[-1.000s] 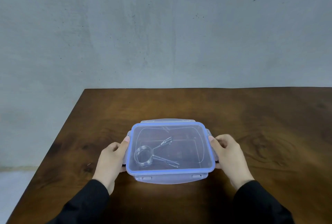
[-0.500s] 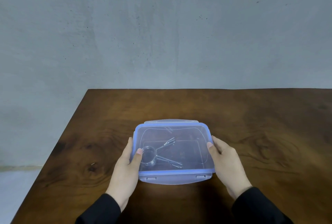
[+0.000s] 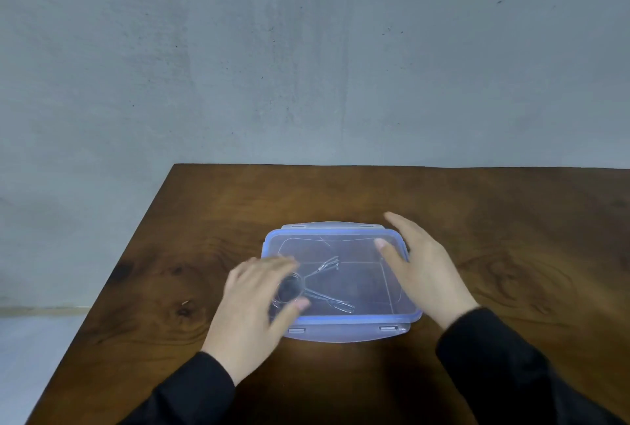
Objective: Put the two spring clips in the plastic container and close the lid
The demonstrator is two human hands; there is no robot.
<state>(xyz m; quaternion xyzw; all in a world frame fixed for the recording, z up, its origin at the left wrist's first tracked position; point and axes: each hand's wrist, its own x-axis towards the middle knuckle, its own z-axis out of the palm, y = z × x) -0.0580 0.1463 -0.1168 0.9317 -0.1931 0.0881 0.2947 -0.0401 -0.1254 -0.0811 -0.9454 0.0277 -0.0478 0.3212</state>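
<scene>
A clear plastic container (image 3: 347, 334) with a blue-rimmed lid (image 3: 354, 247) sits on the wooden table. The lid lies on top of it. Through the lid I see metal spring clips (image 3: 324, 291), coil to the left and arms to the right; they overlap, so I cannot tell them apart. My left hand (image 3: 255, 305) lies flat over the lid's left end, blurred, fingers spread, covering part of the coil. My right hand (image 3: 422, 271) rests open along the lid's right edge, thumb on the lid.
The dark wooden table (image 3: 511, 220) ends at a left edge (image 3: 112, 271) and a far edge against a grey wall (image 3: 306, 66). A pale floor (image 3: 34, 356) shows at the lower left. Black sleeves cover both forearms.
Both hands have left the container's sides and come up onto the lid. The left hand slid right over the left end; the right hand moved toward the far right corner.
</scene>
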